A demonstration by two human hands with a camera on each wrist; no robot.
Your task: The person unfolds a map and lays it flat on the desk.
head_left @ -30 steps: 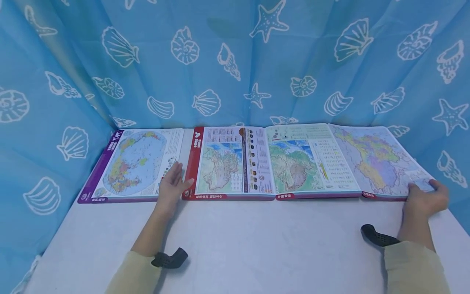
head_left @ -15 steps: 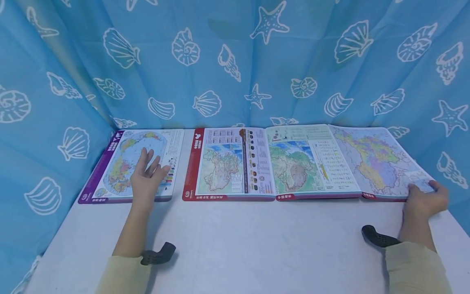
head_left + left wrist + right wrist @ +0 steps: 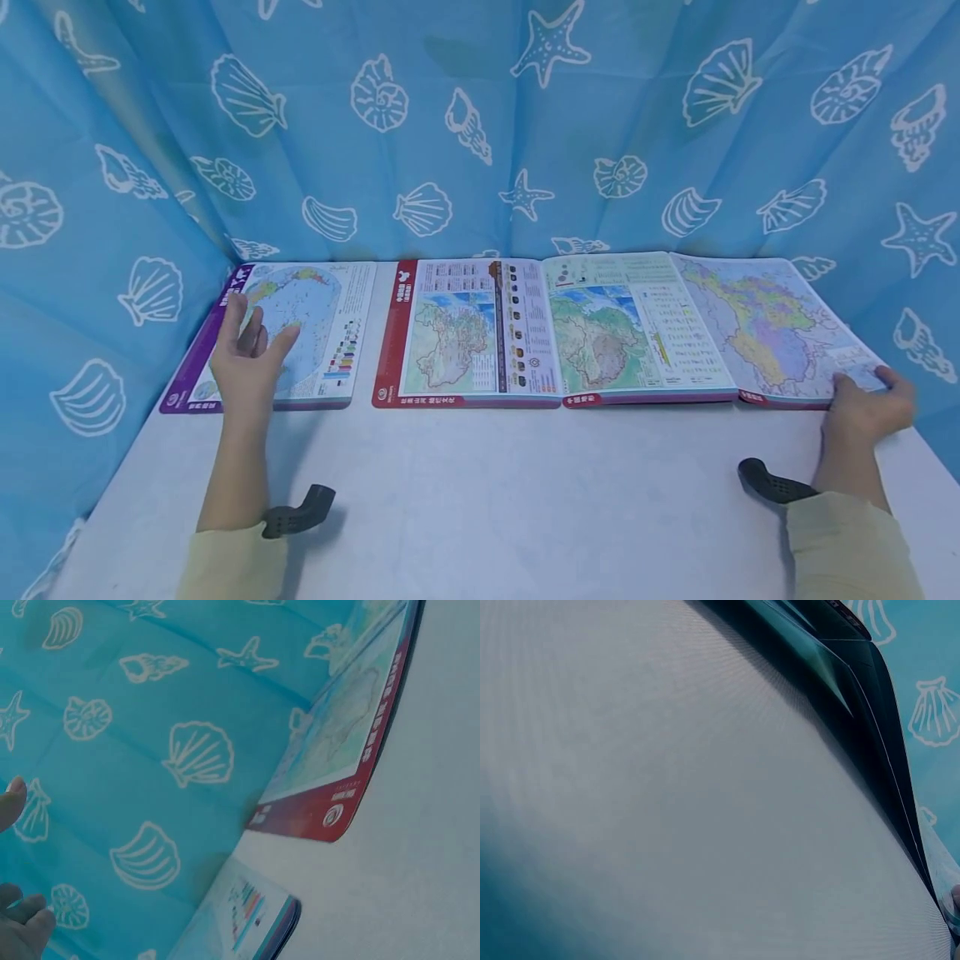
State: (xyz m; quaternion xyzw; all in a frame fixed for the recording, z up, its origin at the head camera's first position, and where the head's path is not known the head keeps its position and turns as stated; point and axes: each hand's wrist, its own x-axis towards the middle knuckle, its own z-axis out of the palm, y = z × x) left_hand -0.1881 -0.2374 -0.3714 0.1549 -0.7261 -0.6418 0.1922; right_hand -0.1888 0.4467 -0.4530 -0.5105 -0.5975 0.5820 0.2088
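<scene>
Above flat purple-edged map (image 3: 311, 312), left hand (image 3: 250, 358) loosely spread; right hand (image 3: 870, 408) pinches creased fold-out (image 3: 626, 333).

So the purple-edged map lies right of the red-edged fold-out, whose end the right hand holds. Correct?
No: the head view shows the purple-edged map left of the red-edged fold-out, whose end the right hand does hold.

A red-bordered map (image 3: 330, 754) and paler map (image 3: 238, 919) line the tabletop's (image 3: 420, 862) edge beside a curtain (image 3: 142, 701). The left hand (image 3: 24, 928) partly shows.

Blue curtain (image 3: 465, 50) (shell-printed) behind white table (image 3: 540, 500).
</scene>
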